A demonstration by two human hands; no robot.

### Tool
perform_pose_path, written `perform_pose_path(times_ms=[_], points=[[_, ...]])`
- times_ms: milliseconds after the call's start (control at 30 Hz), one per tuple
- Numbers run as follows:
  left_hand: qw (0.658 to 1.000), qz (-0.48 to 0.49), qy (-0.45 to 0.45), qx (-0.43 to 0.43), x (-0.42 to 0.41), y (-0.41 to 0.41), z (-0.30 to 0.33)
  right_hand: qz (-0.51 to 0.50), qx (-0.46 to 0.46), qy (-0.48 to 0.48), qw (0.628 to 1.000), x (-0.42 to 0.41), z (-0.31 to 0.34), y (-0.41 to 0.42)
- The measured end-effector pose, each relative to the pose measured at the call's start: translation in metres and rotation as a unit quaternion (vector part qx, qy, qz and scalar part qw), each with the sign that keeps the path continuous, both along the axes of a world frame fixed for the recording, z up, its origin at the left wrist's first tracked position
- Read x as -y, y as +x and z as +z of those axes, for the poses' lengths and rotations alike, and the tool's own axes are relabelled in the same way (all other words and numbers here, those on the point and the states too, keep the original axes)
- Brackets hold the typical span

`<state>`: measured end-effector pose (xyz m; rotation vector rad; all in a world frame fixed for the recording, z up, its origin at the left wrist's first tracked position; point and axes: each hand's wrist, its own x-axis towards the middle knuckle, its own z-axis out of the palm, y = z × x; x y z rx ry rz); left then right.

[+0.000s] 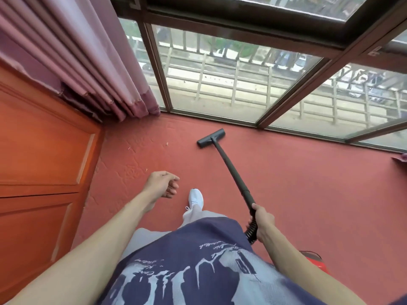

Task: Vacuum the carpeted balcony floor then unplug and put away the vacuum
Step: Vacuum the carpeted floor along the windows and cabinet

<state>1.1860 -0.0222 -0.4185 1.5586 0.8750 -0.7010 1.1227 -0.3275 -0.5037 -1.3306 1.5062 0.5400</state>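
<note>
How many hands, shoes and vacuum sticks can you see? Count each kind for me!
Hands: 2, left hand and right hand
Shoes: 1, white shoe
Vacuum sticks: 1, vacuum wand
Total: 4

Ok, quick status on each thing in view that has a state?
Right hand: grips the vacuum wand's upper end.
Left hand: free, fingers loosely curled, holding nothing.
Vacuum wand: tilted, running down to the floor head.
Floor head: flat on the carpet, near the window.
Curtain: bunched to the left.
Debris: specks lying on the carpet.
</note>
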Motion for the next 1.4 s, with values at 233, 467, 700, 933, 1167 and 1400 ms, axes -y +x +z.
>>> perform_pose_path(times_ms=[233,467,700,933,1167,1400], points=[[1.000,-0.010,-0.010,0.017,0.004,-0.014,0.007,0.076,0.018,0.039,0.996,-0.022,0.003,0.016],[0.999,-0.018,0.006,0.034,-0.037,-0.074,0.009,0.177,0.054,0.001,0.983,-0.064,0.002,0.003],[1.000,-0.026,-0.005,-0.013,-0.052,-0.174,-0.028,0.210,0.012,-0.022,0.977,-0.041,0.002,-0.129],[0.993,-0.081,-0.031,-0.077,-0.016,-0.250,-0.045,0.351,-0.083,-0.038,0.932,0.006,0.034,-0.242],[0.998,-0.042,-0.032,-0.046,0.027,-0.240,-0.024,0.552,-0.151,-0.064,0.817,0.029,0.047,-0.200],[0.999,0.035,-0.007,-0.029,0.082,-0.226,-0.015,0.624,-0.127,-0.028,0.770,0.058,0.043,-0.107]])
